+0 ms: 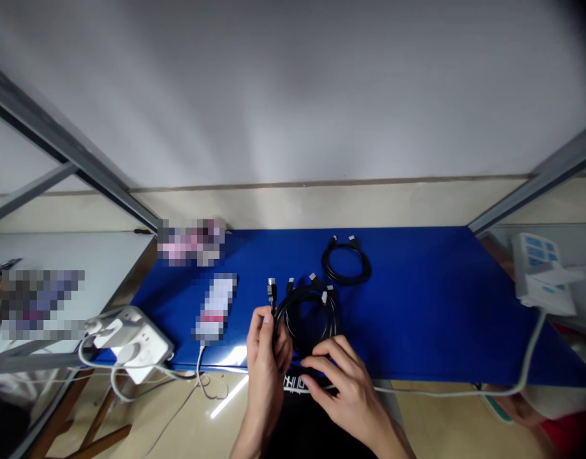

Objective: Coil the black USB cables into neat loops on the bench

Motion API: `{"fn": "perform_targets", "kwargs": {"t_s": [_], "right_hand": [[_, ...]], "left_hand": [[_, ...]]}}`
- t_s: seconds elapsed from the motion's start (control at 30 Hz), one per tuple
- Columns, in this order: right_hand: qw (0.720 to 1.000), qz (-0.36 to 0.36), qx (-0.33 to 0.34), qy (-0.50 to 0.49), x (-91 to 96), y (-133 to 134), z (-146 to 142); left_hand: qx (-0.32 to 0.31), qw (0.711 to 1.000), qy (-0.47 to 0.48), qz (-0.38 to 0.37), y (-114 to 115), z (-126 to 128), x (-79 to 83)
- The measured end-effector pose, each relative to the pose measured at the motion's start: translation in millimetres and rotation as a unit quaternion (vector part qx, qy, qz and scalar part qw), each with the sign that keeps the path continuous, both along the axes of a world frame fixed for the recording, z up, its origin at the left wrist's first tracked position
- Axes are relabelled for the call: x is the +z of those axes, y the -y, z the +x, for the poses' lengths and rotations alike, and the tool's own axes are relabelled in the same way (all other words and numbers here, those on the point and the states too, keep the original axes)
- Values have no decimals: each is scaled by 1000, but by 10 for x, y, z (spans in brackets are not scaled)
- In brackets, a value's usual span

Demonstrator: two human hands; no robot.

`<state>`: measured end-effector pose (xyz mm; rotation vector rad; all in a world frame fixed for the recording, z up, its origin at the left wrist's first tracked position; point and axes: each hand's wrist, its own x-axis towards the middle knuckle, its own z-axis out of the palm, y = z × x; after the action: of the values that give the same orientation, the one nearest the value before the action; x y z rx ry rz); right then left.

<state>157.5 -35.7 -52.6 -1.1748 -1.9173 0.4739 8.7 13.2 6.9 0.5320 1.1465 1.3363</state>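
My left hand (268, 347) is closed round a coiled black HDMI cable (297, 292), whose metal-tipped plug (272, 290) sticks up above my thumb. My right hand (340, 376) is at the lower right of the coil, thumb and forefinger curled together on a black stretch of cable. What lies between those fingertips is hard to separate from the dark shirt behind. Several plug ends (314, 278) show around the held loops, where more black cable lies on the blue table (417, 306). Further back rests a separate coiled black cable (346, 278) with two plugs.
A white power strip (139, 341) with adapters sits at the table's left edge. Beside it lies a blurred-out phone (217, 306) on a white cord. A second white strip (544, 274) is at right, its cord crossing the front edge. Metal frame posts (522, 191) flank the table.
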Motion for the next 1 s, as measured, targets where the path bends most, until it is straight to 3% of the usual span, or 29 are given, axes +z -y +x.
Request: {"fn": "perform_targets", "kwargs": {"t_s": [0.3,0.47,0.73,0.87,1.0], "right_hand": [[999,-7,2,38,20,-34,-17],[1000,18,5,7,36,-12,-60],[992,13,-36,-124,23,7,-9],[957,-81,-58,-272,147,12,16],[925,-117,-58,-358,199,-16,57]], "left_hand": [[-31,995,92,12,23,83,46],[-41,995,92,27,10,95,106],[-70,996,-42,46,73,39,16],[-125,988,-53,80,137,55,17],[-102,986,-75,110,177,49,2]]}}
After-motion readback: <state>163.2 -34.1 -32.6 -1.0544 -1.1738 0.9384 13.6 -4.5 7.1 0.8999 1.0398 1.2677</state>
